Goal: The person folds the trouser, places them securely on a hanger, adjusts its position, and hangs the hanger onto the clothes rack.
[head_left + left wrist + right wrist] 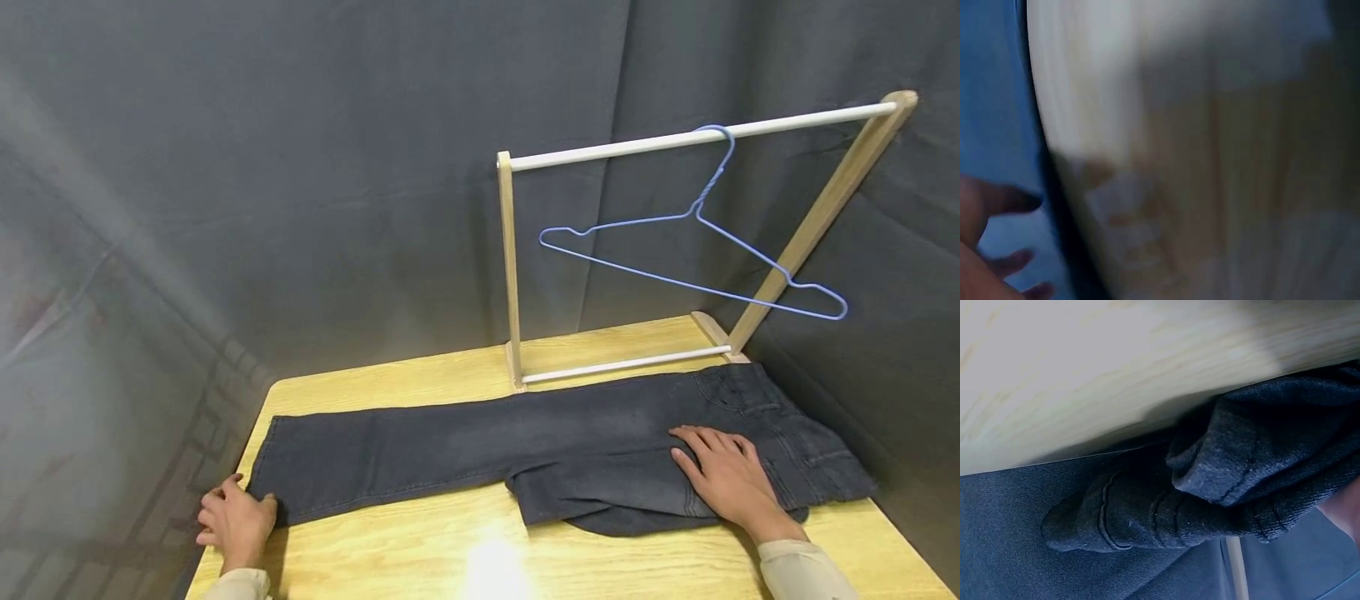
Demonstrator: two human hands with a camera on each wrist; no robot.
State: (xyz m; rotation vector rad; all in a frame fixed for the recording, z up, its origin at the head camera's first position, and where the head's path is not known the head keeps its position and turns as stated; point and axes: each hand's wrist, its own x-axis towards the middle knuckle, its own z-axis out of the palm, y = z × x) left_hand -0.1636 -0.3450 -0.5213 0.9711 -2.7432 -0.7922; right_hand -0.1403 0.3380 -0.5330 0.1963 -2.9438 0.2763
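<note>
Dark jeans (450, 442) lie lengthwise across the wooden table, with one leg stretched out to the left. The other leg is bunched and folded back near the waist end; its folded fabric (1222, 456) fills much of the right wrist view. At the hem corner of the stretched leg is my left hand (237, 521), fingers spread and slightly bent, thumb right at the cloth. The left wrist view shows these fingers (1007, 200) apart, beside the table's edge. My right hand (731, 479) rests on top of the jeans near the hip, its fingers extended.
Behind the jeans stands a small wooden rack with a white top rail (622, 150) and a lower white bar (626, 364). A blue wire hanger (637, 271) hangs from the rail. Grey curtains (337, 192) surround the table (390, 550). The jeans' waist reaches the table's right edge.
</note>
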